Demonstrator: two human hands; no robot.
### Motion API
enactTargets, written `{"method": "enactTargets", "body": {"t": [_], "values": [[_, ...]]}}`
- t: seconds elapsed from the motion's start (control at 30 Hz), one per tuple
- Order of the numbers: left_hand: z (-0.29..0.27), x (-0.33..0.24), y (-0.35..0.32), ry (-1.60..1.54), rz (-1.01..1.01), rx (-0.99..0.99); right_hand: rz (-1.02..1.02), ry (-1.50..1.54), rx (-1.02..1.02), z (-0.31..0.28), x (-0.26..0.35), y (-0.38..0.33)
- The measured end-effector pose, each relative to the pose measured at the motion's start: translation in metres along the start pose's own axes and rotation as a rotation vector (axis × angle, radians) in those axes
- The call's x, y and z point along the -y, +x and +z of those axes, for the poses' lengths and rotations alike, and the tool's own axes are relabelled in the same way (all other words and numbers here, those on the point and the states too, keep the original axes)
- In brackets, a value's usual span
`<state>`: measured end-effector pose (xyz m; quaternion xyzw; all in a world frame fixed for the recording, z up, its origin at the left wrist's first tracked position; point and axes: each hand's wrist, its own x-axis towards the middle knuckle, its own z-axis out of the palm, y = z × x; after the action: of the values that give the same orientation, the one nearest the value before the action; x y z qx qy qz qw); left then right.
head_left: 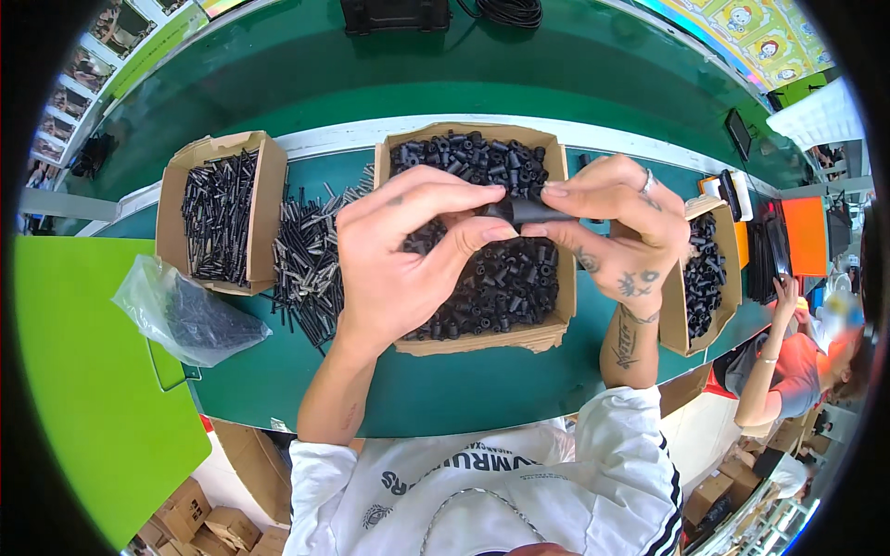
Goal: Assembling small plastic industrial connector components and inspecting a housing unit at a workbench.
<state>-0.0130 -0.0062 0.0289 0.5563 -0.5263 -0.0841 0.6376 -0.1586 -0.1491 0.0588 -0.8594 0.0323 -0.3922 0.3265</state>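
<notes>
Both the left hand (pixel 399 250) and right hand (pixel 612 227) pinched one black part (pixel 527 212) over the middle box (pixel 477 341); pin box (pixel 219 208) sat at 9 o'clock, bag (pixel 185 310) lower.

Green conveyor belt (pixel 482 389): runs under and to both sides of the grip, edged by a white rail (pixel 324 137) beyond it. Second green belt (pixel 371 74): farther off, past the rail. Bright green panel (pixel 83 371): well left and below. Cardboard cartons (pixel 199 514) stacked on the floor: lower left. Even, bright light.
</notes>
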Motion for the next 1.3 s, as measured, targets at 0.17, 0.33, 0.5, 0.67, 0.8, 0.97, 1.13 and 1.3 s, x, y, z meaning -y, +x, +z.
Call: {"method": "enactTargets", "body": {"t": [0.17, 0.33, 0.5, 0.67, 0.8, 0.97, 1.13, 1.3], "values": [[0.002, 0.000, -0.004, -0.412, -0.329, -0.097, -0.160, 0.033, -0.149, 0.011, -0.011, -0.003], [0.003, -0.002, -0.003, -0.584, -0.466, -0.133, -0.257, -0.041, -0.190, 0.010, -0.010, 0.000], [0.003, -0.007, -0.002, -0.626, -0.518, -0.151, -0.305, -0.035, -0.171, 0.012, -0.008, -0.002], [0.003, -0.007, -0.006, -0.520, -0.438, -0.096, -0.343, -0.118, -0.200, 0.015, -0.006, -0.005], [-0.002, -0.007, -0.005, -0.531, -0.448, -0.038, -0.359, -0.072, -0.171, 0.015, -0.009, -0.004], [-0.003, -0.012, -0.004, -0.588, -0.591, 0.012, -0.442, 0.030, -0.137, 0.020, -0.020, -0.003], [0.001, -0.011, -0.001, -0.550, -0.603, 0.019, -0.414, 0.003, -0.181, 0.024, -0.021, -0.004], [-0.001, -0.001, -0.002, -0.437, -0.469, -0.046, -0.159, 0.087, 0.047, 0.004, -0.014, 0.006]]}}
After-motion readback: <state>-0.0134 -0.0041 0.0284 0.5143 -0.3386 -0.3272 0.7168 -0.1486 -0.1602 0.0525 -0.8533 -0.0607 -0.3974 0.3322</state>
